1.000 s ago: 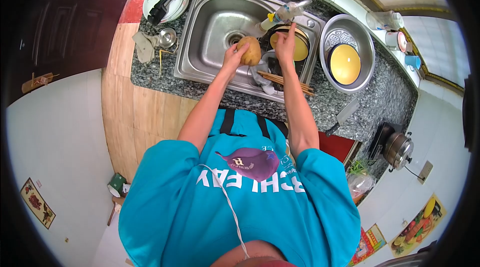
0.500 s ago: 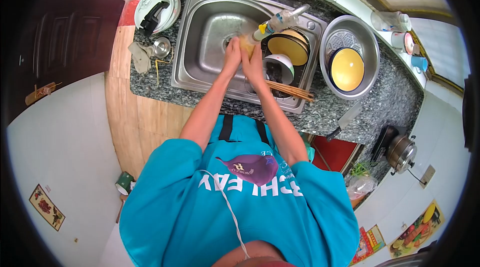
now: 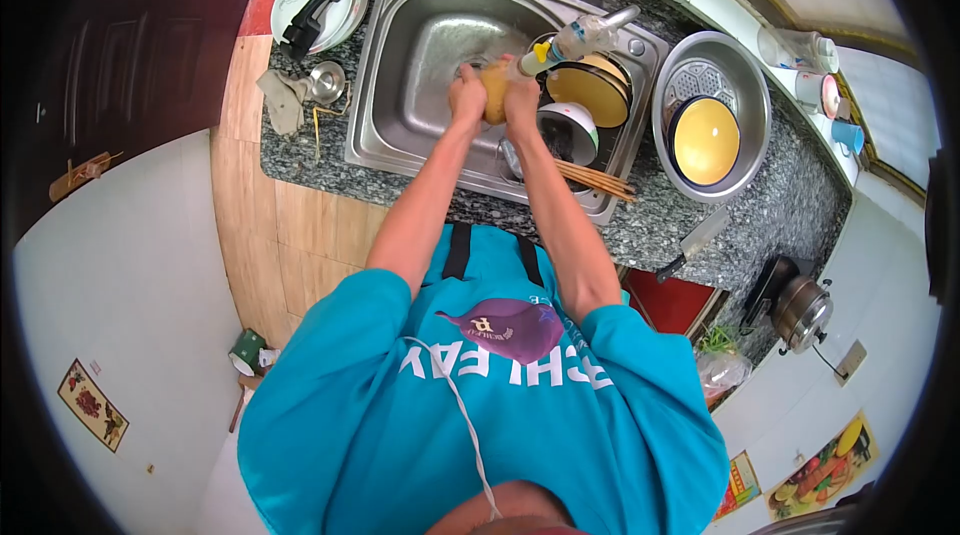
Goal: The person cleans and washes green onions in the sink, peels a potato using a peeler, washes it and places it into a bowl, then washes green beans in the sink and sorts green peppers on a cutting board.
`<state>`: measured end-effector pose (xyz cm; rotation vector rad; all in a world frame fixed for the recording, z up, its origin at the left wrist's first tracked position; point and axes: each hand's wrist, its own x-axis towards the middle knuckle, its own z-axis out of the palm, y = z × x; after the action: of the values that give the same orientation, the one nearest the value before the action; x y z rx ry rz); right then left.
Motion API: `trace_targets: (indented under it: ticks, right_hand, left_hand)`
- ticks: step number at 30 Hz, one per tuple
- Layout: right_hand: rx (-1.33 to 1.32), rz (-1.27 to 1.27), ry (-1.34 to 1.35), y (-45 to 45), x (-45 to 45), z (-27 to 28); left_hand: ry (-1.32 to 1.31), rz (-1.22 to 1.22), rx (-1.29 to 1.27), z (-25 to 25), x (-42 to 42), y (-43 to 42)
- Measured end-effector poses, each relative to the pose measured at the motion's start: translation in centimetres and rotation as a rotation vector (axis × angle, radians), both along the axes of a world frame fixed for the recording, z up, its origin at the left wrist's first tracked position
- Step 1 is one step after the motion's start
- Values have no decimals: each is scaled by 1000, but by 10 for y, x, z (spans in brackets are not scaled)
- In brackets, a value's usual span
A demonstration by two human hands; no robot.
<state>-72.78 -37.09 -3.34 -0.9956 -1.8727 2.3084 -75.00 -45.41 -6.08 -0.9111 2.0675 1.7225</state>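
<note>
Both my hands are in the steel sink [image 3: 415, 95], under the tap [image 3: 585, 35], which has a clear plastic sleeve and a yellow piece at its end. My left hand [image 3: 465, 97] grips the left side of a rounded yellow-tan thing [image 3: 494, 93], whose kind I cannot make out. My right hand [image 3: 521, 103] is closed at its right side, the fingers partly hidden. Right beside that hand stand a white bowl [image 3: 572, 123] and yellow bowls [image 3: 590, 97] in the sink's smaller section. Several wooden chopsticks [image 3: 598, 180] lie across its front edge.
A metal basin [image 3: 757, 150] right of the sink holds a yellow bowl [image 3: 704, 141]. A knife [image 3: 698, 240] lies near the counter's front edge. At left are stacked white plates [image 3: 345, 25] with a black handle-like piece, a metal ladle [image 3: 326, 83] and a cloth [image 3: 284, 102].
My hands have moved slightly apart, and more of the yellow-tan thing shows between them. It sits a little lower and clearer of the tap's end. The view has shifted slightly.
</note>
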Motion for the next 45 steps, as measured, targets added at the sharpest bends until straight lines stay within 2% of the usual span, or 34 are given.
trace_targets:
  ticks: [1,3,5,6,7,8,9,10,12,13,14,16,17,18,20,21,22,24,25,26,29,30,32,33,34,35,36,37,39,40,42,43,44,45]
  right_hand:
    - [5,3,-2,-4,7,-1]
    - [-22,-251,183,-18,13,1]
    - [35,-226,202,-23,22,3]
    - [94,-200,222,-24,22,4]
    - [94,-200,225,-18,19,1]
    - [-18,-88,122,-7,15,-3]
    - [-131,18,13,-2,16,-2]
    - [-129,8,9,-4,21,-1]
    - [89,24,-1,-10,28,3]
    - [350,37,167,-15,33,5]
    - [353,36,164,-14,38,8]
    - [649,163,262,-11,39,22]
    - [538,129,252,-6,31,28]
    - [536,127,254,0,22,36]
    - [313,234,-207,9,14,46]
    - [338,177,-162,6,17,34]
    - [341,176,-162,1,23,31]
    - [597,137,216,-10,39,32]
    - [696,177,315,-8,40,32]
    - [696,182,321,-4,36,31]
    - [428,200,116,2,15,39]
    - [435,238,29,5,9,43]
    - [433,187,42,-1,12,55]
    - [439,181,43,-6,16,50]
    - [451,49,121,-13,23,42]
    - [461,-80,198,-15,32,34]
    - [467,-86,195,-12,37,36]
    - [493,-23,212,-9,44,38]
    - [518,41,227,-6,47,40]
    - [562,62,230,-3,42,39]
    - [641,107,227,0,32,42]
    - [578,207,150,5,25,50]
    - [576,201,143,3,28,50]
    - [549,146,173,-1,32,49]
  left_hand:
    - [-74,13,-3,0,-5,0]
    - [-141,30,-3,3,-9,1]
    - [-84,-155,47,7,-2,-2]
    - [-81,-157,46,10,5,1]
    - [231,-209,16,11,16,6]
    - [542,-259,-16,12,24,8]
    - [445,-238,-84,17,26,7]
    - [442,-247,-80,16,24,4]
    - [66,-175,161,14,4,-1]
    - [-78,8,291,12,-1,1]
    - [-81,6,293,11,0,3]
    - [-217,95,491,9,2,5]
    - [-133,-27,389,9,11,7]
    - [-131,-28,387,14,17,12]
    - [260,-115,195,20,30,22]
    - [125,-142,286,24,20,17]
    - [126,-142,288,13,11,11]
    - [-339,33,661,4,-4,1]
    - [-305,8,777,7,-4,-1]
    - [-298,12,778,10,-2,-1]
    - [-297,-42,756,31,10,0]
    - [-300,-38,745,28,12,-2]
    - [-231,89,879,13,7,1]
    - [-141,8,891,15,2,5]
    - [-145,1,897,20,-2,4]
    - [-247,7,947,25,-5,-1]
    - [-349,10,995,24,-6,-3]
    - [-329,154,969,13,-3,2]
    - [-296,174,934,-2,0,7]
    - [-256,193,900,14,-4,14]
    - [-236,182,961,30,6,21]
    - [-158,119,924,29,9,25]
    - [-84,56,887,29,11,27]
    - [-145,-9,923,30,4,24]
